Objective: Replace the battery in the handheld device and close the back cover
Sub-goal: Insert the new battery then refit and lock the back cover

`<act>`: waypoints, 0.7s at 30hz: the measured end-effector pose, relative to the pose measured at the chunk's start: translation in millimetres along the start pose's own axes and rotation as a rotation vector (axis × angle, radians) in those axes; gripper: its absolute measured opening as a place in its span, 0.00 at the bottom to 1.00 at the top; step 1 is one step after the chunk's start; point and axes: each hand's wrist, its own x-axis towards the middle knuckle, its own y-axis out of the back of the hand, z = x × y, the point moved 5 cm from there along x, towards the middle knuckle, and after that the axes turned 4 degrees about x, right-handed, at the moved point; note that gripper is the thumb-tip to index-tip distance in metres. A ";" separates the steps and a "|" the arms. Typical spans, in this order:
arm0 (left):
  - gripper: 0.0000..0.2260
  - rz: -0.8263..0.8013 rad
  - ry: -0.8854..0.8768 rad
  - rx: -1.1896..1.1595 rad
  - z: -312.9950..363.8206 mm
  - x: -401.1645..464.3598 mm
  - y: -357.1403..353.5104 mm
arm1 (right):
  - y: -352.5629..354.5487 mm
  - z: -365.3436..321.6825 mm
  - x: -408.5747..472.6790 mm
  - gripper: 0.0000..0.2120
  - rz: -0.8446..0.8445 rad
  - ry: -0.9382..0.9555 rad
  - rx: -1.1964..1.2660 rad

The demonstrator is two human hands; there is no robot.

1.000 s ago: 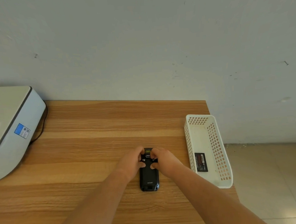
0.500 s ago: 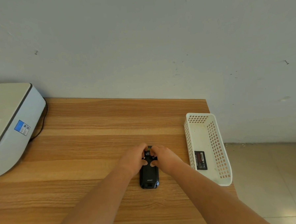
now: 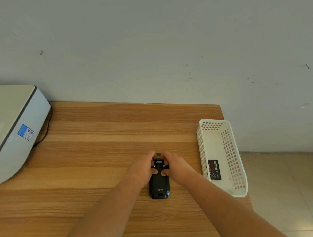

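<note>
Your device lies back-up on the bench, long axis 12-to-6, logo end at 6. Both hands, left and right, grip its 12 o'clock end, thumbs pressing the cover.

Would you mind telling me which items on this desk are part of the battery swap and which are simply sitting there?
Part of the job:
- handheld device, back up, both thumbs on its cover
- left hand and right hand, gripping its far end
- battery, lying in the white basket

Just lying about:
- white machine at the desk's left edge
- its black cable
</note>
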 end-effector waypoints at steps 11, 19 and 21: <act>0.16 0.006 0.013 -0.008 -0.4 0.9 -0.6 | -0.1 -2.1 2.5 0.21 0.004 -0.037 -0.028; 0.17 0.026 0.076 -0.062 -2.1 -1.1 -3.3 | -1.9 0.1 2.2 0.22 0.031 -0.156 0.009; 0.17 0.029 0.091 -0.071 -2.4 -1.4 -3.5 | -1.9 0.4 1.5 0.23 0.043 -0.180 0.025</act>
